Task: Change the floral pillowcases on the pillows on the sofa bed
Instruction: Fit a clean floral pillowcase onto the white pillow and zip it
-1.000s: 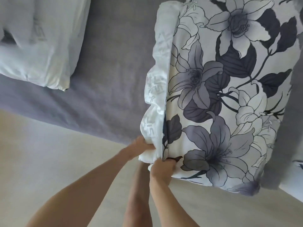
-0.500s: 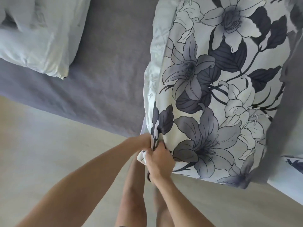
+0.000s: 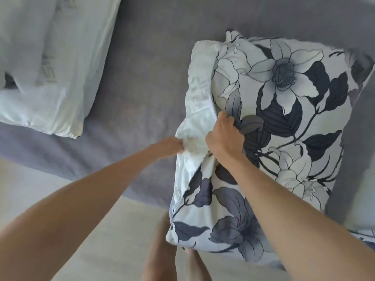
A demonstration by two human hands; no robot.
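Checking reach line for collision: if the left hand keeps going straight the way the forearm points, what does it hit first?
The left hand already pinches the white inner pillow at the case opening. Pushed on up and right, it would likely meet the right hand gripping the floral pillowcase edge, though depth is unclear.

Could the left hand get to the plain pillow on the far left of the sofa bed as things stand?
Probably yes: only bare grey sofa bed lies between the left hand and the plain pillow, but it grips the white inner pillow.

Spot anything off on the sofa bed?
Nothing damaged or spilled. The white pillow sticks out of the floral case's open edge, gripped by the left hand; the right hand grips the case. Mid-change, not a fault.
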